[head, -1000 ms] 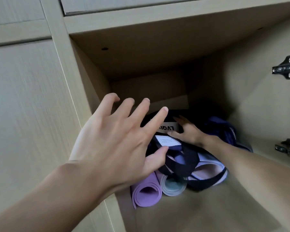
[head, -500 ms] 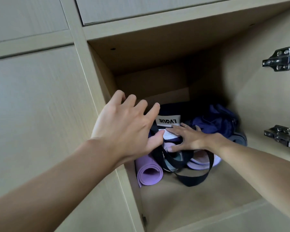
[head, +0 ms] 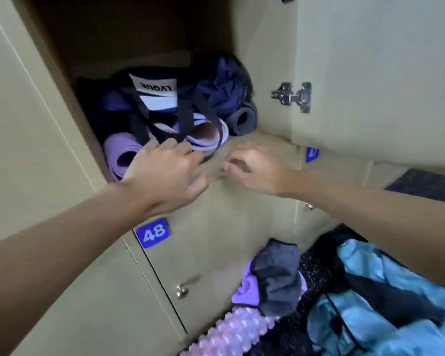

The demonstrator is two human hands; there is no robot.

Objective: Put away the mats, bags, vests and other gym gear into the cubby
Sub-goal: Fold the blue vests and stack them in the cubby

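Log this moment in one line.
cubby: purple mat, black bag inside; left hand: open, by purple mat; right hand: open, at cubby front; floor: foam roller, blue fabric

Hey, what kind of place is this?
Probably a gym locker room: a locker door numbered 48, rolled yoga mats in an open cubby, and a ridged foam roller below.

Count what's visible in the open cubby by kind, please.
Rolled mats: 3 (purple mat, lavender mat, dark grey mat)
Black tote bag: 1
Navy fabric bundle: 1
Total: 5 visible; the left hand may hide more.
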